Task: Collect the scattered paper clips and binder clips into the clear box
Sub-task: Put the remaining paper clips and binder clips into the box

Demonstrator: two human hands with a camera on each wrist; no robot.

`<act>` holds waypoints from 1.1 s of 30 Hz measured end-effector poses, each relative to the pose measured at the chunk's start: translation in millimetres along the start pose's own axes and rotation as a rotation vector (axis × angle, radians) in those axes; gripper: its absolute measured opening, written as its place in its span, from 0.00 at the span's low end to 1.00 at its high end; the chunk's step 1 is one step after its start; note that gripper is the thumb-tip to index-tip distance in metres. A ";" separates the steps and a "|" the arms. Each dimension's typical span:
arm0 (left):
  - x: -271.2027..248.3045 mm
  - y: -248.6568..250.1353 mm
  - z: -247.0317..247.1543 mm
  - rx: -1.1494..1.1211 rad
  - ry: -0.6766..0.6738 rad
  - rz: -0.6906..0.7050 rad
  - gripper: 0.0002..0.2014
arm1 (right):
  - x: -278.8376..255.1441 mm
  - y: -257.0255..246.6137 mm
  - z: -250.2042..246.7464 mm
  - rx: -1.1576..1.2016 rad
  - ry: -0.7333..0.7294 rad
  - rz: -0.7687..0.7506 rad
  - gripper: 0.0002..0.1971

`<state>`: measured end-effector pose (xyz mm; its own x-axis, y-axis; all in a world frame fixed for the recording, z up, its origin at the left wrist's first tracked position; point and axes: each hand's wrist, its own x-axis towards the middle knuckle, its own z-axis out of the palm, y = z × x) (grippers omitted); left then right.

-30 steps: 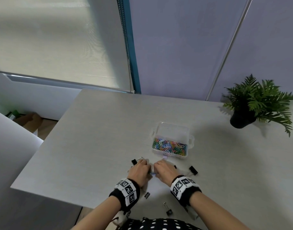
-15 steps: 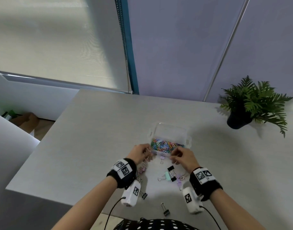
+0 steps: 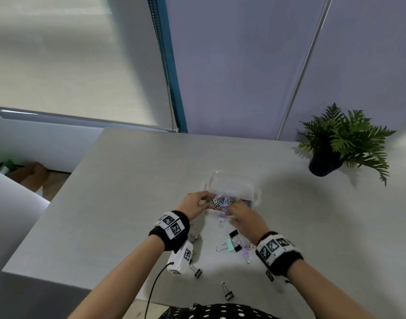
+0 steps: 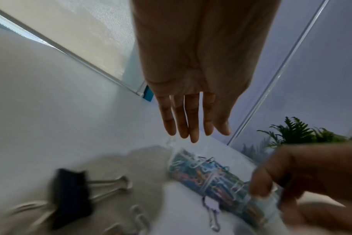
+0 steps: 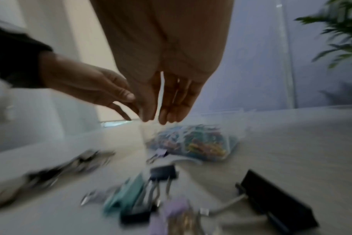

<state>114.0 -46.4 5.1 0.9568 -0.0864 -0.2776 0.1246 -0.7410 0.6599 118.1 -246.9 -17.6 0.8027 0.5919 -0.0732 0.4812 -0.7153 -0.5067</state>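
Note:
The clear box (image 3: 232,180) sits mid-table with a heap of coloured paper clips (image 3: 224,202) in it. My left hand (image 3: 205,201) hovers over the box's left end, fingers straight and empty in the left wrist view (image 4: 191,135). My right hand (image 3: 235,209) is over its near edge, fingers hanging fairly straight (image 5: 159,120), nothing held. Binder clips lie near me: a small purple one (image 3: 221,221) by the box, a teal and black pair (image 3: 232,244), a purple one (image 3: 245,252), and black ones (image 3: 197,271) (image 3: 227,292).
A potted fern (image 3: 335,143) stands at the table's back right. The table's near edge (image 3: 82,288) runs just below the black clips. A large black binder clip (image 4: 70,198) lies left of the box. The wrist views are blurred.
Both hands rose from the table in front of the box and moved over it. Their fingers have uncurled, and the heap of paper clips in the box looks higher.

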 end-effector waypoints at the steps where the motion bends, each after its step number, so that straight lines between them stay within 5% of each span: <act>1: -6.9 -8.1 -1.0 0.002 -0.006 -0.014 0.17 | -7.8 -4.2 8.6 -0.058 -0.102 -0.095 0.14; 5: -34.2 -30.6 -2.9 -0.012 0.029 -0.031 0.14 | -25.9 -6.2 38.1 -0.299 -0.346 -0.228 0.25; 14: -73.5 -59.1 3.7 0.025 0.266 -0.031 0.07 | -25.9 3.0 25.0 0.061 -0.090 -0.022 0.18; 21: -96.0 -51.3 38.7 0.325 0.100 -0.097 0.10 | -35.9 1.3 44.4 -0.337 -0.071 0.029 0.20; 26: -94.7 -44.0 51.1 0.466 0.063 -0.142 0.17 | -32.0 -15.1 59.0 -0.318 -0.194 -0.069 0.26; 30: -91.4 -45.1 52.0 0.489 0.054 -0.189 0.17 | -29.1 -17.1 56.8 -0.237 -0.244 -0.059 0.08; 33: -90.5 -49.5 52.0 0.471 0.041 -0.226 0.14 | -21.5 -19.0 54.3 -0.142 -0.268 -0.013 0.04</act>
<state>7.6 -36.5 -38.7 0.9305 0.1294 -0.3428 0.2064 -0.9581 0.1987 72.5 -225.8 -53.0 0.6836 0.6646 -0.3016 0.5500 -0.7407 -0.3857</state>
